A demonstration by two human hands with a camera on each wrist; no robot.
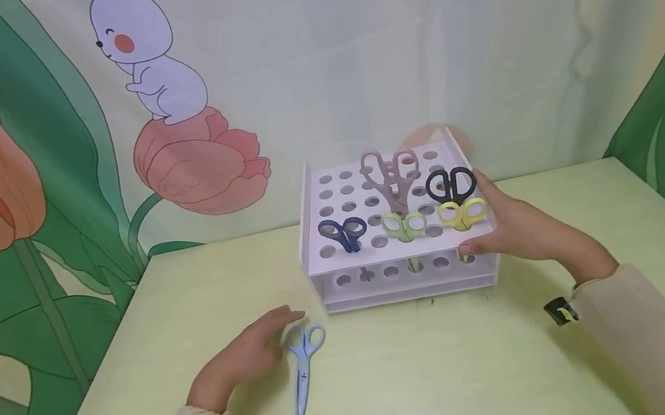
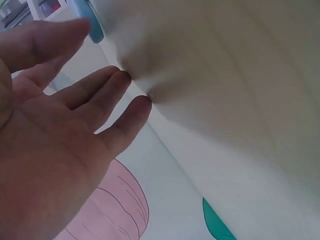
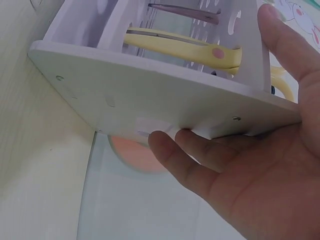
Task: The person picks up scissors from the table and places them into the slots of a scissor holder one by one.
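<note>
Light blue scissors (image 1: 302, 377) lie on the table, handles toward the rack. Beside their handles is my left hand (image 1: 248, 355), fingers extended, with fingertips close over the tabletop in the left wrist view; it holds nothing. My right hand (image 1: 523, 229) holds the right side of a white two-tier rack (image 1: 372, 256), thumb at the front edge and fingers against the side panel (image 3: 165, 100). Standing handles-up in the rack's holes are navy scissors (image 1: 350, 242), light green scissors (image 1: 405, 235), yellow scissors (image 1: 462, 224), black scissors (image 1: 451, 195) and larger grey-brown scissors (image 1: 397, 198).
The pale tabletop (image 1: 410, 382) runs back to a wall hanging (image 1: 317, 59) printed with tulips and a rabbit. Several holes in the rack's upper tier hold nothing. A small black tag (image 1: 558, 311) hangs near the right sleeve (image 1: 640, 326).
</note>
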